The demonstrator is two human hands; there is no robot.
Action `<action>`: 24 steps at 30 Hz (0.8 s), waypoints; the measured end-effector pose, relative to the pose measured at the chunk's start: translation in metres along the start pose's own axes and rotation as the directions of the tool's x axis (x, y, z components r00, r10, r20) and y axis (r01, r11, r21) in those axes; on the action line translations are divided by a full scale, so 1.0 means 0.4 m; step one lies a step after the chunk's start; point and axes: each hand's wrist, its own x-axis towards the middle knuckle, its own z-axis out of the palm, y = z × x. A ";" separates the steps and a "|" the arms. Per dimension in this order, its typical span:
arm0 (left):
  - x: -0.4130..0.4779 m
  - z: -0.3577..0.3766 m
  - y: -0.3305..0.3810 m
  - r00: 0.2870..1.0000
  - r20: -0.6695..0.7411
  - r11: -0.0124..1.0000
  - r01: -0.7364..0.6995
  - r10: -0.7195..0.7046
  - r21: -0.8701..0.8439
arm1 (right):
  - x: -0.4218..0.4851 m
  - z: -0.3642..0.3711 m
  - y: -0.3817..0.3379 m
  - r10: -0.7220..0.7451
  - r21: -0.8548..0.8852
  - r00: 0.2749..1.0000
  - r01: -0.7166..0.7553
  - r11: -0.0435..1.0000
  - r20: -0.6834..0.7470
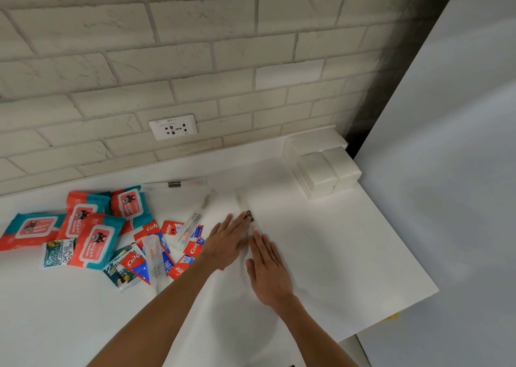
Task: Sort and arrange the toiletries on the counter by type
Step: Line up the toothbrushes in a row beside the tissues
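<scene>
**Both hands flat beside a wrapped toothbrush**

We see a clear-wrapped toothbrush (250, 216) lying on the white counter (335, 241), running from near to far, with a small dark label partway along it. The left hand (226, 243) lies flat on its left side, fingers straight, with the fingertips touching the wrapper at the label. The right hand (269, 269) lies flat at its near end, fingers straight and together, with the tips against the wrapper. Neither hand grips anything.

To the left we read "Wipes" on four red-and-teal wipes packs (95, 243), part of "Colgate" on the red toothpaste sachets (192, 248), and "REAM SILK" on a small green sachet (57, 252). More wrapped toothbrushes (195, 218) lie among the sachets. White wrapped blocks (321, 171) are stacked at the far right.
</scene>
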 end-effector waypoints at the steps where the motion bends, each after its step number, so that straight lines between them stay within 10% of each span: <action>1: 0.008 -0.008 -0.010 1.000 0.005 1.000 0.010 -0.010 0.005 | 0.013 0.003 -0.005 0.000 -0.008 1.000 0.000 1.000 0.010; 24: 0.170 -0.137 -0.077 0.971 0.231 0.994 0.032 -0.054 0.100 | 0.189 -0.031 -0.029 0.107 -0.055 0.991 -0.103 0.993 0.080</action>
